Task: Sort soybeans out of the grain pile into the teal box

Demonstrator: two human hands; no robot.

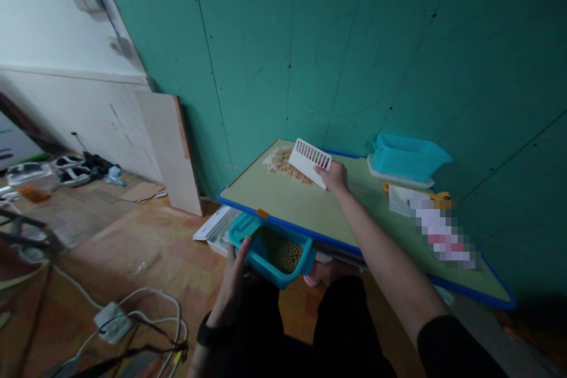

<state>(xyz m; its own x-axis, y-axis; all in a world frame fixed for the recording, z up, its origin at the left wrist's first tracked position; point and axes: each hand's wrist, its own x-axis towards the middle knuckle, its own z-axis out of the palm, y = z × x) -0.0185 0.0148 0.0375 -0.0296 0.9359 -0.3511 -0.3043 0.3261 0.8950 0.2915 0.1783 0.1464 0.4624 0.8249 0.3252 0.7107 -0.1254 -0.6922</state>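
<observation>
- The white slotted tool (pixel 308 164) is over the table (pixel 254 190), tilted with its row of slots uppermost and its solid face toward the person; held this way, it seems to serve as a broad edge beside the loose grains.
- The heap of tan grains (pixel 280 157) lies at the table's far left, ringed by paler bits. The tool overlaps its right side in the view, but whether the two touch I cannot tell.
- The near turquoise container (pixel 267 267) is held just below the table's near edge, open top facing up, probably so that its mouth sits close under the tabletop. More grains (pixel 287 255) lie inside it, gathered toward its right end.
- The far turquoise container (pixel 410 156) stands at the back right on a white tray (pixel 390 178), apparently set there to leave the left side for the grains.
- The right hand (pixel 333 177) is closed around the tool's near right end, thumb along the face; its forearm reaches forward and left across the table, elbow low.
- The left hand (pixel 237 266) is partly curled on the container's left end, thumb at the rim and the other fingers mostly hidden, likely bracing it level; the forearm rises from the lower edge of the view, close to the left thigh.
</observation>
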